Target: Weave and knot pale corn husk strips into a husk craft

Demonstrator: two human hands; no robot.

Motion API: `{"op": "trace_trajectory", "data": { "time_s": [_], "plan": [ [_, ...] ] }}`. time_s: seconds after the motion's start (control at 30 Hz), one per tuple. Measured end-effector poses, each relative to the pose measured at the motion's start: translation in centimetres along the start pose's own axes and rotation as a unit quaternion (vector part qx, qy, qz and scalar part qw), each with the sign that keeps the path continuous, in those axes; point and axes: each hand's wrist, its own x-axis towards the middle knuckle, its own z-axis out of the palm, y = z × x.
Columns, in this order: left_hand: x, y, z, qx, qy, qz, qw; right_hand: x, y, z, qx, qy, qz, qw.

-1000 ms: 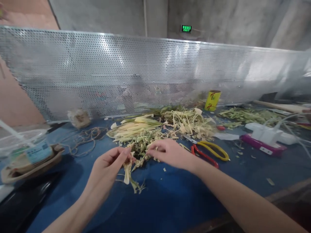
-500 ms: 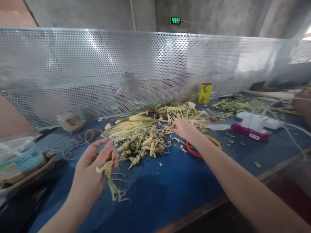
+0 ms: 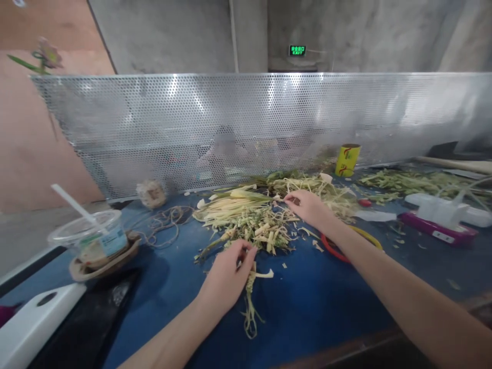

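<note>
My left hand point(image 3: 226, 277) is closed around a small bunch of pale green plant strips point(image 3: 250, 292), whose knotted-looking upper part runs down into loose, looping ends. It hangs over the blue tabletop, just in front of a heap of short plant scraps point(image 3: 269, 230). Further back, my right hand point(image 3: 309, 207) reaches to the edge of the heap with thumb and fingers pinched together. What sits between those fingertips is too small to make out. Long yellow-green leaf strips point(image 3: 225, 207) lie to its left, and curled pale strips point(image 3: 332, 195) lie behind it.
A plastic cup with straw point(image 3: 102, 241), tangled twine point(image 3: 167, 225) and a white object point(image 3: 49, 323) are at left. Red and yellow rings point(image 3: 333, 249) lie beneath my right forearm. A purple-and-white power strip point(image 3: 438, 228) and yellow tube point(image 3: 348, 160) stand right. A perforated metal screen point(image 3: 246, 113) borders the back.
The view has swung left, bringing the cup fully into sight. My left hand has moved right toward the heap with the strips, turning its back upward. My right hand stays at the heap, still pinched.
</note>
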Motion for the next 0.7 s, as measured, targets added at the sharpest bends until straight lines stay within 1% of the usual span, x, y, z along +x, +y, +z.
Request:
{"op": "trace_trajectory", "data": {
  "time_s": [0.1,0.17,0.23,0.33,0.43,0.5,0.57,0.7],
  "plan": [
    [-0.2,0.1,-0.3,0.023,-0.009,0.029,0.999,2.2,-2.6,-0.1,-0.011,-0.021,-0.061,0.998],
    [-0.3,0.0,-0.3,0.039,-0.010,0.042,0.998,4.1,-4.8,0.5,-0.021,-0.066,-0.118,0.991],
    [-0.2,-0.2,-0.3,0.043,-0.006,0.045,0.998,6.0,-6.9,1.9,-0.043,-0.119,-0.153,0.980],
    [-0.2,-0.7,-0.4,0.031,-0.001,0.045,0.999,8.2,-9.0,4.7,-0.098,-0.187,-0.146,0.966],
    [-0.2,-1.1,-0.4,0.042,-0.001,0.055,0.998,9.3,-9.8,6.9,-0.135,-0.220,-0.131,0.957],
    [-0.1,-1.2,-0.3,0.065,-0.003,0.065,0.996,9.6,-9.9,7.6,-0.145,-0.225,-0.120,0.956],
    [-0.1,-1.2,-0.2,0.084,-0.015,0.076,0.993,9.8,-9.7,7.6,-0.144,-0.224,-0.109,0.958],
    [-0.1,-1.2,-0.2,0.125,-0.027,0.090,0.988,10.1,-8.9,6.5,-0.106,-0.221,-0.093,0.965]
  ]
}}
